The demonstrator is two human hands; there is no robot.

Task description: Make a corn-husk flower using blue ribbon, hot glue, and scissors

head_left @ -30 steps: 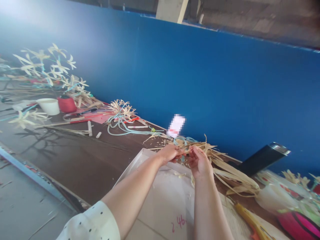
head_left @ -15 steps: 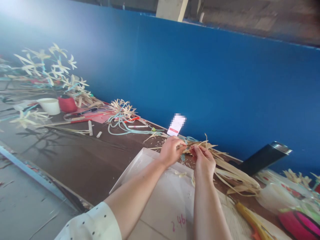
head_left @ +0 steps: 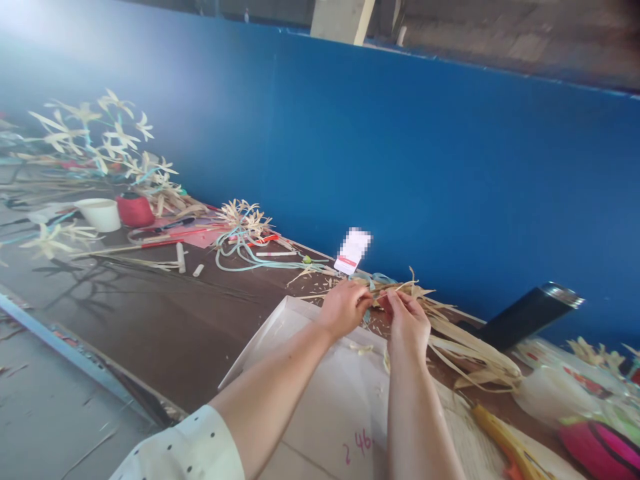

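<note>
Over the far edge of the white box lid, my left hand (head_left: 346,308) and my right hand (head_left: 409,323) face each other, a short gap apart. Both are closed in a pinch on a thin straw-coloured strip (head_left: 405,285), whose free end sticks out past my right fingers. The left fingertips are partly hidden behind that hand. Just beyond and to the right lies a bundle of dried pale husk strips (head_left: 475,347). Small trimmings (head_left: 380,325) are scattered below the fingers. The white box lid (head_left: 320,380) lies under my forearms, with handwritten numbers on it.
A blue partition (head_left: 400,147) rises behind the table (head_left: 200,327). A lit phone (head_left: 347,261) leans there. At right are a dark flask (head_left: 533,317), a yellow cutter (head_left: 505,440) and a pink pouch (head_left: 597,447). Husk flowers (head_left: 120,137), a white cup (head_left: 103,215) and red thread (head_left: 135,210) stand left.
My left hand has lowered slightly and its fingers have turned downward near the strip. My right hand stays almost in place, still pinching.
</note>
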